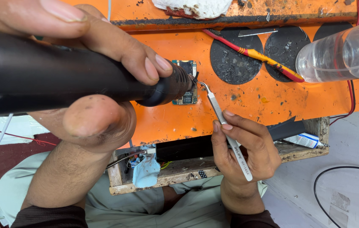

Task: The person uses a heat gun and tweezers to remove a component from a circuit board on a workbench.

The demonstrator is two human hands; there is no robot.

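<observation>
Right now your left hand [99,63] is clamped around a thick black heat tool [61,76], its nozzle sitting over the small circuit board [186,98] on the orange worktop [247,105]. Your right hand [247,152] pinches silver tweezers [226,126], whose curved tip reaches the board's right edge. Nearby, a clear plastic bottle [344,52] lies at the right, beside a red and yellow probe [255,54].

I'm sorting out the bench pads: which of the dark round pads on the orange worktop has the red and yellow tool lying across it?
The leftmost dark round pad, nearest the small circuit board; the red and yellow tool crosses it, then runs toward the middle pad.
</observation>
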